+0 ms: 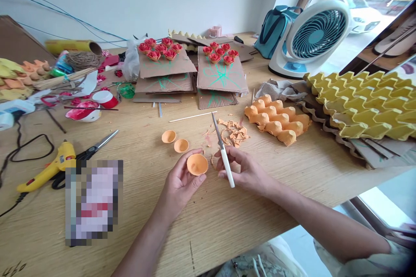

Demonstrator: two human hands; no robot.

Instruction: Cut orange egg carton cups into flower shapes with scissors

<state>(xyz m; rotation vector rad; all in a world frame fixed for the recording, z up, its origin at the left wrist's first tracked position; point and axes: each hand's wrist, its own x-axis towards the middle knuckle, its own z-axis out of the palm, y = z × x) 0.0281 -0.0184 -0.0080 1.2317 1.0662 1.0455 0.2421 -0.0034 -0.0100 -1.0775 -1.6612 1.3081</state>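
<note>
My left hand [180, 181] is closed round a small orange egg-carton cup [196, 164], its hollow facing up. My right hand [244, 172] grips white-handled scissors [222, 150] whose blades point up and away, just right of the cup. Two more orange cups [174, 141] lie on the wooden table [208, 220] just beyond my left hand. A pile of orange paper trimmings [233, 131] sits beyond the scissors. An orange egg-carton piece [278, 122] lies to the right of the trimmings.
Yellow egg trays [364, 103] are stacked at the right edge. Cardboard sheets carrying red paper flowers [191, 67] lie at the back. A white fan [312, 39] stands behind. A yellow glue gun [48, 169], black-handled scissors [87, 152] and a blurred box [93, 201] lie at the left.
</note>
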